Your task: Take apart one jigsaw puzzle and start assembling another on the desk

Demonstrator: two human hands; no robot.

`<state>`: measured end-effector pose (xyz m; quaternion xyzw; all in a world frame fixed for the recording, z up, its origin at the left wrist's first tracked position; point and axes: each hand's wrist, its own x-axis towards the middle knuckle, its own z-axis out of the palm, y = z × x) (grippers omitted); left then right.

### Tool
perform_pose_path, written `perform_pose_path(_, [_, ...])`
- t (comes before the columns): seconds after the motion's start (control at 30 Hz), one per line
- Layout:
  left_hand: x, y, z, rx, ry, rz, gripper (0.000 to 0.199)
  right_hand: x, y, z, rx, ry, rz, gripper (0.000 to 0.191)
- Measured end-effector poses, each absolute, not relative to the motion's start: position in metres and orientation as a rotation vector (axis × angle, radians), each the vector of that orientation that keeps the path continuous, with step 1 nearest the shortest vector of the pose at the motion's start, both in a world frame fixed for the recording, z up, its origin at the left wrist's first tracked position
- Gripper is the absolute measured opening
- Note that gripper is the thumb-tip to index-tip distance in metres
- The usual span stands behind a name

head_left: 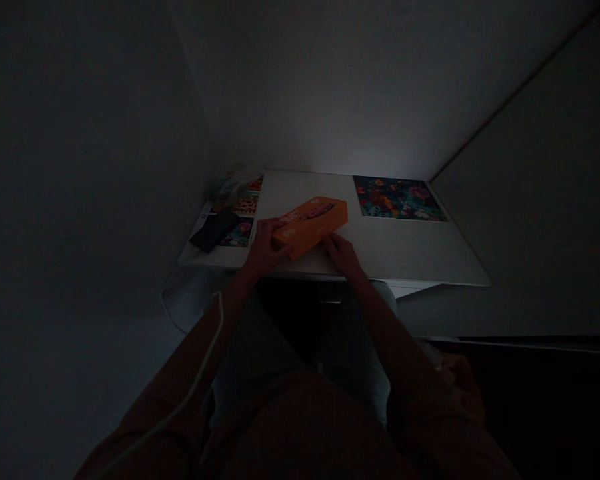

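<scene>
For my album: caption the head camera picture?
Left hand and right hand grip an orange box on a white desk.

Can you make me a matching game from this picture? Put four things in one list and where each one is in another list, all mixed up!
Things:
1. Orange box
2. Left hand
3. Black flat object
4. Colourful picture sheet

Places:
A. On printed sheets at the left
B. On the box's left end
C. At the far right of the table
D. In the middle of the white table

Pairs: 1-D, 2-B, 3-A, 4-C
</scene>
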<state>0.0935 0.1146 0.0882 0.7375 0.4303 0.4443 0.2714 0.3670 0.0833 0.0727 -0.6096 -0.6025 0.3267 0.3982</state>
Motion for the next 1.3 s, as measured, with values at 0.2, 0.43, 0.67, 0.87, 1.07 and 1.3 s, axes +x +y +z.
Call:
perform_pose_path(0.2, [0.0896,0.1172,0.0848,1.989,1.125,1.197,0.055,0.3688,0.0814,0.0735,-1.494,-1.528,0.852,0.048])
perform_pose_path(0.43, [0.0879,0.1192,0.085,1.992,1.088,1.204,0.053,0.368,0.0814,0.0764,-1.463,-1.512,0.817,0.044])
perform_pose_path(0.67, [0.0894,0.1185,0.0877,1.944,1.127,1.189,0.052,0.3661,0.0817,0.0794,-1.51,-1.505,0.804,0.044])
perform_pose_path(0.87, [0.0898,0.1197,0.0838,1.913,1.126,1.206,0.052,0.3664,0.0791,0.0789,-1.455,-1.48,0.869,0.04])
perform_pose_path(1.07, [0.0906,0.1176,0.0859,1.944,1.129,1.22,0.054,0.3662,0.0784,0.0788,-1.439,-1.467,0.866,0.038])
perform_pose_path(1.3, [0.0901,0.1183,0.085,1.97,1.118,1.204,0.055,0.3656,0.0774,0.0822,-1.486,-1.5,0.827,0.036])
